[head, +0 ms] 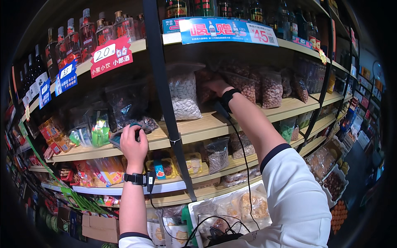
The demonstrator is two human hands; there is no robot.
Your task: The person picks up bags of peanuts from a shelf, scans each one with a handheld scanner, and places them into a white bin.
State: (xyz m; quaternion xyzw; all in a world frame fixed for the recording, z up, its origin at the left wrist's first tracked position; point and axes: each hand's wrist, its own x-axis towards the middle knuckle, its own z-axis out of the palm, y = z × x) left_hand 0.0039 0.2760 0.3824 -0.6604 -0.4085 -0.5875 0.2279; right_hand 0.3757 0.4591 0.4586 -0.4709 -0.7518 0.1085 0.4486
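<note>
My left hand (133, 144) grips a folded dark teal cloth (116, 139) at the front edge of the middle shelf (155, 135). Beside it lies a clear bag of dark dried goods (147, 123). My right hand (218, 85) reaches deep onto the same shelf, at a bag of reddish-brown goods (203, 83). Its fingers are in shadow, so whether they grasp that bag is unclear. Left of this hand stands an upright clear bag of white seeds (184, 96). Bags of peanuts (243, 86) stand to its right.
A black shelf post (169, 111) rises between my arms. Cables (246, 161) hang from both wristbands. Glass bottles (73, 40) and price signs (229, 31) line the shelf above. Below are packaged snacks (161, 169) and a white foam box (194, 214) of bagged food.
</note>
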